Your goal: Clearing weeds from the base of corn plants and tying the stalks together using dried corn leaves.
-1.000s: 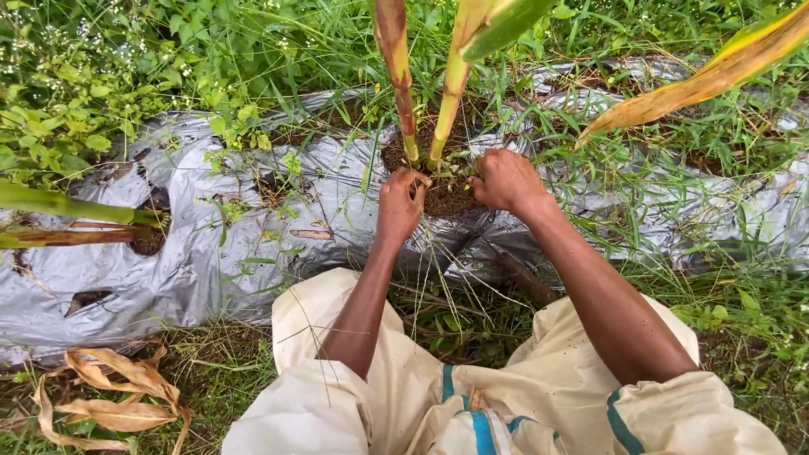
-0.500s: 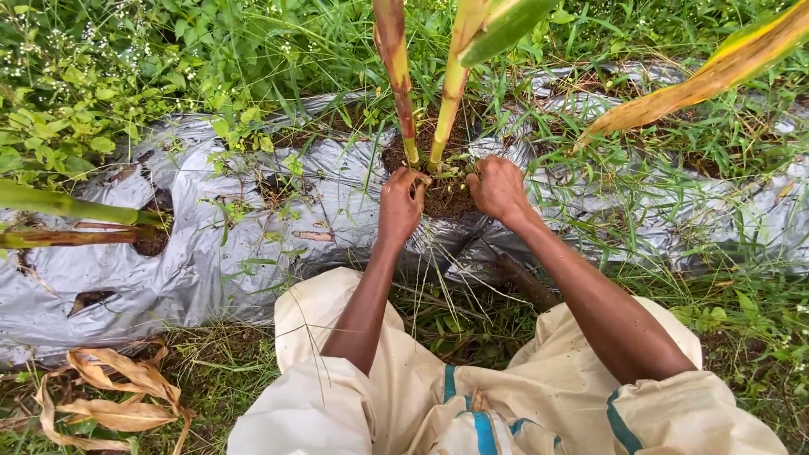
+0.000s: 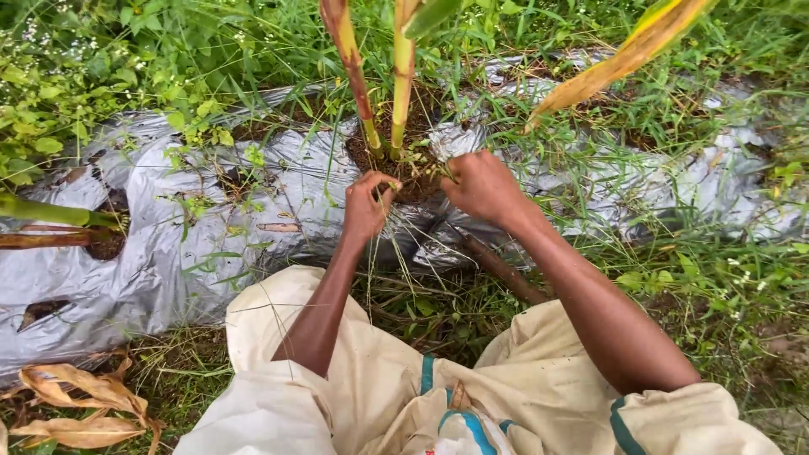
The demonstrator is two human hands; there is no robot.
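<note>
Both my hands pinch thin grass blades at the plant stalks' (image 3: 371, 126) base, left hand (image 3: 367, 205) and right hand (image 3: 482, 185) closed on weeds (image 3: 413, 173); plenty of grass remains across the silver mulch sheet (image 3: 152, 278).

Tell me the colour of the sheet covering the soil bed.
Shiny silver-grey plastic sheet, crinkled, seen best in the head view.

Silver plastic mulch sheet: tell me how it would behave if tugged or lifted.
The silver plastic mulch sheet looks thin and crinkled, so probably floppy and light. Holes and ragged edges near the plant stems suggest it tears easily. Weeds growing through it would likely pin it down.
</note>
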